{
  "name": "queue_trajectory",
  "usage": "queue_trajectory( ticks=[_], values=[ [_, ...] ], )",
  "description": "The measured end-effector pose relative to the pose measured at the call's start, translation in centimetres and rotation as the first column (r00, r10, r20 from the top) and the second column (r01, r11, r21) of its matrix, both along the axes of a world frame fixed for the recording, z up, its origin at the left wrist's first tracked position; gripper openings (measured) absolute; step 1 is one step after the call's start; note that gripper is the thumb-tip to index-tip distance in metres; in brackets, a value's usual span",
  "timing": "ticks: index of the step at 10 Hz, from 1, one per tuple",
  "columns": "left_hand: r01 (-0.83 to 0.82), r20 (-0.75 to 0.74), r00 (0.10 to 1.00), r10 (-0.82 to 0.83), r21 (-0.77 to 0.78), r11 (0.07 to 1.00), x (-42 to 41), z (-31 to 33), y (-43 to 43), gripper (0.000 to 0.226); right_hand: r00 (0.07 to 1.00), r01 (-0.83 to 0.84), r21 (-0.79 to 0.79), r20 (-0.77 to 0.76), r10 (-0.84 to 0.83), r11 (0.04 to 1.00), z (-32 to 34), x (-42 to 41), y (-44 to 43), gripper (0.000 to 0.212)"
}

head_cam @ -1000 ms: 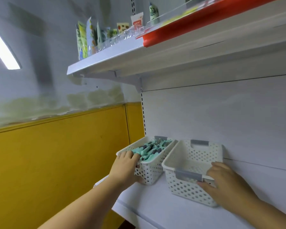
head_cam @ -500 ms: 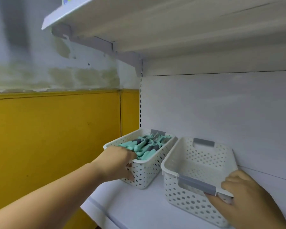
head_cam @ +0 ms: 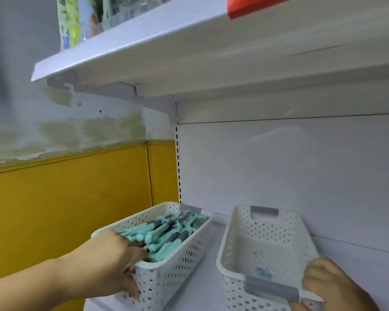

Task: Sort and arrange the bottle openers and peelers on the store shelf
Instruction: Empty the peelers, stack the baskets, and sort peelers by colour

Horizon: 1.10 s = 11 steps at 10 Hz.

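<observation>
Hands lowest in frame, both on baskets. Right hand (head_cam: 330, 286): grip clamped on the near right corner of the right-side white perforated plastic basket (head_cam: 225, 243), fingers curled over its rim beside the grey handle strip (head_cam: 272, 288). This basket holds only one small pale-blue item (head_cam: 263, 272) on its floor; too blurred to identify, possibly a sticker.

Left hand (head_cam: 112, 263): grip clamped on the near end of the left-side white perforated plastic basket (head_cam: 180, 263), thumb outside on the end wall, fingers over the rim and down among the contents. Contents: mint-green utensils with grey handle sections (head_cam: 166, 234), piled lengthwise and filling the basket to its rim. Cannot tell peelers from openers.

Both baskets stand on the white metal store shelf (head_cam: 204, 277), side by side, a gap between them, far ends near the white back panel (head_cam: 279, 171).

Left, beyond the shelf: yellow wall panel (head_cam: 65, 209), stained pale wall above it.

Overhead: upper white shelf (head_cam: 189, 52) with a red edge strip (head_cam: 252, 5) and colourful printed packets (head_cam: 74, 21) standing on it.
</observation>
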<state>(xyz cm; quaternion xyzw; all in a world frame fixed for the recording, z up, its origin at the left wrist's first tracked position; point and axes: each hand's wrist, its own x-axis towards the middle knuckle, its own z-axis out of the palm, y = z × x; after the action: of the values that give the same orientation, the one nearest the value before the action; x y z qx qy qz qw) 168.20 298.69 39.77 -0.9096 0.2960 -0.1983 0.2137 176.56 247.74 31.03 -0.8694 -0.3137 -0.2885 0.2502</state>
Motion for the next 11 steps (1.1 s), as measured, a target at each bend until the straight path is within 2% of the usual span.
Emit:
queue_trajectory(
  ticks=[1, 2, 3, 4, 6, 7, 9, 10, 11],
  values=[
    [0.015, 0.0, 1.0, -0.015, -0.018, 1.0, -1.9, 3.6, 1.4, 0.048, 0.946, 0.201, 0.026, 0.253, -0.201, 0.979, 0.3, -4.5, 12.2, 0.029],
    [-0.03, 0.05, 0.998, 0.033, -0.061, 0.998, -3.3, 6.4, 2.5, 0.054, 0.992, 0.115, 0.053, 0.043, -0.118, 0.992, 1.1, -7.3, 13.0, 0.026],
    [-0.033, 0.072, 0.997, 0.042, -0.13, 0.991, -4.6, 8.5, 3.7, 0.06, 0.988, 0.075, 0.091, 0.126, -0.086, 0.993, 1.5, -6.9, 14.1, 0.028],
    [-0.01, 0.115, 0.993, 0.025, -0.129, 0.992, -6.2, 10.3, 4.3, 0.064, 0.998, 0.015, 0.083, 0.062, -0.021, 0.996, 1.5, -6.2, 18.9, 0.037],
    [0.005, 0.181, 0.983, 0.019, -0.132, 0.991, -9.4, 12.3, 4.5, 0.06, 0.994, 0.086, -0.008, -0.071, -0.086, 0.996, 2.3, -3.0, 27.2, 0.036],
    [0.009, 0.164, 0.986, 0.014, -0.138, 0.99, -10.7, 12.9, 4.6, 0.058, 0.993, 0.103, 0.014, -0.061, -0.102, 0.995, 2.3, -1.4, 29.6, 0.025],
    [0.043, 0.176, 0.984, -0.018, -0.138, 0.989, -11.6, 14.6, 3.7, 0.055, 0.982, 0.19, -0.081, 0.026, -0.188, 0.978, 3.4, -1.0, 31.9, 0.043],
    [0.068, 0.186, 0.982, -0.04, -0.15, 0.986, -11.6, 15.7, 2.4, 0.054, 0.985, 0.17, -0.12, -0.008, -0.172, 0.978, 3.7, -2.1, 31.7, 0.041],
    [0.066, 0.168, 0.985, -0.038, -0.168, 0.984, -11.6, 16.1, 0.5, 0.052, 0.989, 0.146, 0.086, -0.032, -0.143, 0.986, 3.4, -3.5, 30.0, 0.044]
  ],
)
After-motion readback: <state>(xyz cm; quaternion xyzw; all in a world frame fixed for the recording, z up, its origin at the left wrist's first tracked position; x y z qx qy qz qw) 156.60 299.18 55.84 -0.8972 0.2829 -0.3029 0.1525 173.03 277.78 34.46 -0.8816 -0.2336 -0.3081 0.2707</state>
